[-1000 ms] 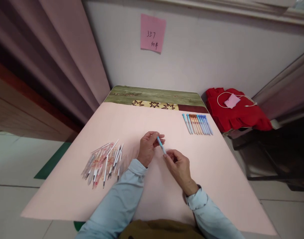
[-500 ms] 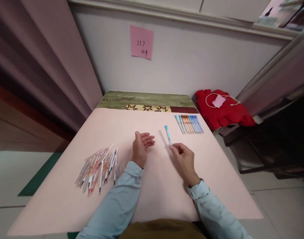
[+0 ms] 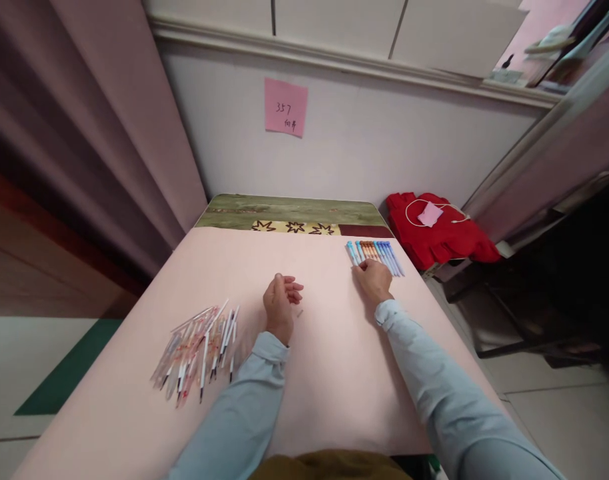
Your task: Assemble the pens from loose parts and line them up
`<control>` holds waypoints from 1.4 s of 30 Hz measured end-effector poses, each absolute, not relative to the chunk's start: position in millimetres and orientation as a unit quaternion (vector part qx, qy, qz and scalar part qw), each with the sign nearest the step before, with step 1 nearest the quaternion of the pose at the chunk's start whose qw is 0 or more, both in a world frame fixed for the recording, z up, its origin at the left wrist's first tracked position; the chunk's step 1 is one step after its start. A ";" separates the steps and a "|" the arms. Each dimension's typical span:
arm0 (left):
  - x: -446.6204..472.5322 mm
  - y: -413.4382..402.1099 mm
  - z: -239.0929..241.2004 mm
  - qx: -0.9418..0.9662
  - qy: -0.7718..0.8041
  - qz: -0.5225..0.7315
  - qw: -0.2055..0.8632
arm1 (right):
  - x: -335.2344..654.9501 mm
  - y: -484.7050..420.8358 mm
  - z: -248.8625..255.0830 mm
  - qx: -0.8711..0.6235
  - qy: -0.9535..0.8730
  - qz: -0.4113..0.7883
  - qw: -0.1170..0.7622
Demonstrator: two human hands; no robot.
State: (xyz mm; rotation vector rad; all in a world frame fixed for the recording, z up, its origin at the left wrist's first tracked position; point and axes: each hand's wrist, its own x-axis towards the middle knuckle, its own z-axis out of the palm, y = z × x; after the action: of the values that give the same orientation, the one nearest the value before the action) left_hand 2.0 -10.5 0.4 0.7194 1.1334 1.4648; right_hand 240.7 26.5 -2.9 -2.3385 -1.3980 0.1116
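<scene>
My right hand [image 3: 374, 280] has its fingers pinched at the lower left end of a row of pens. The light-blue pen [image 3: 351, 251] in its grip lies at the row's left edge, lower part covered by the fingers. Beside it the row continues with brown-topped pens [image 3: 368, 246] and blue-purple pens [image 3: 390, 259], side by side. My left hand [image 3: 280, 303] rests near the table's middle, fingers loosely curled and apart, holding nothing. To its left is a loose pile of pen refills and clear, printed barrels [image 3: 197, 350].
A pale pink sheet [image 3: 329, 380] covers most of the table. Its green wooden back edge [image 3: 294, 205] meets the white wall, which bears a pink note [image 3: 286, 108]. A red cloth [image 3: 434, 230] with a white cord lies beyond the right corner. A curtain [image 3: 114, 100] hangs at left.
My right hand has moved forward and right, carrying the light-blue pen from mid-table to the row's left edge. My left hand has stayed about where it was. The view has tilted slightly upward.
</scene>
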 end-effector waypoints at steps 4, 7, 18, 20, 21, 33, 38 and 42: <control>5.0 -11.1 -1.0 0.307 0.479 0.611 0.551 | 240.9 38.5 -4.2 -0.844 -0.505 0.032 0.179; 6.0 -11.6 -2.3 0.307 0.480 0.606 0.555 | 240.7 44.8 -2.5 -0.844 -0.510 0.026 0.165; 4.5 -11.7 -1.9 0.304 0.479 0.613 0.550 | 238.9 63.2 3.3 -0.855 -0.497 0.031 0.143; 3.3 -10.9 -0.9 0.298 0.482 0.620 0.543 | 239.1 64.2 4.6 -0.858 -0.494 0.030 0.140; 2.6 -10.4 -0.4 0.295 0.485 0.623 0.538 | 239.1 63.8 5.8 -0.860 -0.491 0.031 0.138; 4.8 -12.1 -0.4 0.326 0.493 0.648 0.482 | 143.7 -43.7 -12.8 -0.557 -0.742 0.191 0.320; 10.1 -21.6 1.4 0.425 0.488 0.616 0.449 | 127.9 -60.3 -22.5 -0.553 -0.758 0.164 0.304; 11.0 -35.4 12.9 0.454 0.486 0.617 0.422 | 128.6 -62.7 -24.1 -0.566 -0.760 0.132 0.291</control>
State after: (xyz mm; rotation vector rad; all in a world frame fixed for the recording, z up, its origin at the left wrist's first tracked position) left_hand 11.0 -35.4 12.9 1.1367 1.2176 1.5442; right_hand 128.6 -62.7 -24.1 -1.5098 -2.0260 0.3507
